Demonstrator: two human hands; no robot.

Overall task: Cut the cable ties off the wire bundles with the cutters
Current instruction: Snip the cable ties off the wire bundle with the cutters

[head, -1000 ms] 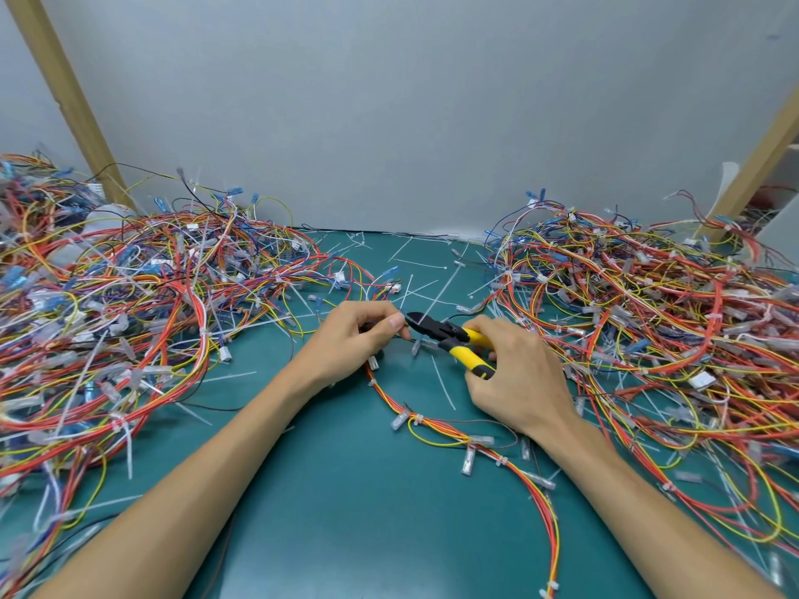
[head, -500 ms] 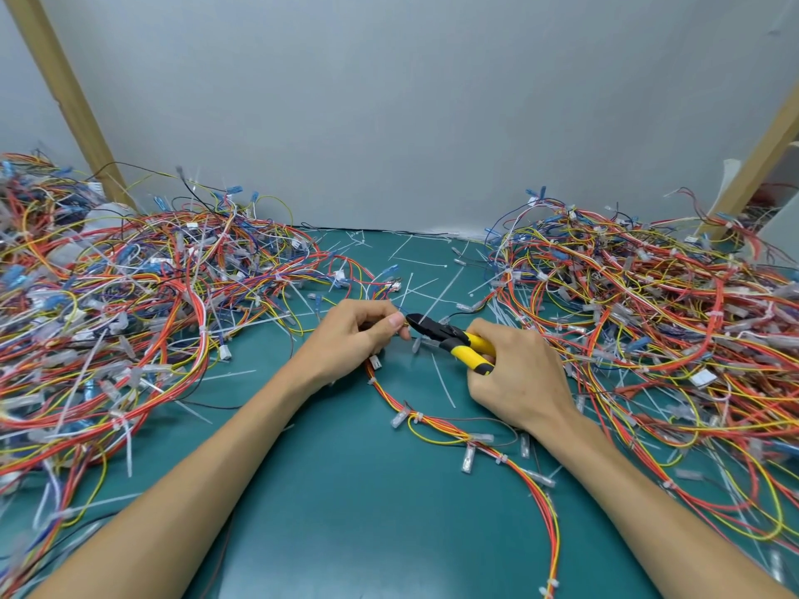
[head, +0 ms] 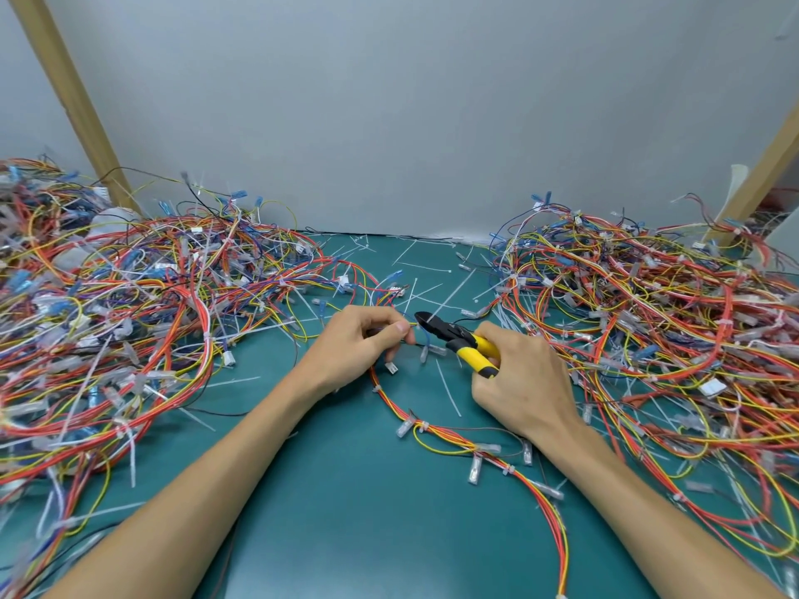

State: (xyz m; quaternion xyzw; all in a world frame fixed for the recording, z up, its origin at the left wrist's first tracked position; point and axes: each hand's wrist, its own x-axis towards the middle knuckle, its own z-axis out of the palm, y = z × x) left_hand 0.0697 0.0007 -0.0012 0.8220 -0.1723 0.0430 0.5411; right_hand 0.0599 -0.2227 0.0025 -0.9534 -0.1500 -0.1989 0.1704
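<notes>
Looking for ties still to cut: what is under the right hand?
The right hand grips the yellow-handled cutters; a thin wire from the wire bundle runs under its wrist. Whether a tie lies beneath the palm cannot be seen.

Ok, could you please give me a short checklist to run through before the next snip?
1. Bundle held: the left hand pinches the end of the red, orange and yellow wire bundle: ok.
2. Tool held: the right hand grips the yellow-handled, black-nosed cutters: ok.
3. Blades set on a tie, not on a wire: cannot tell.
4. Left fingertips away from the blades: cannot tell, they are very close.
5. Bundle lying loose on the green table mat: ok.
6. All ties off this bundle: not ok, a white plastic cable tie and others remain.
</notes>
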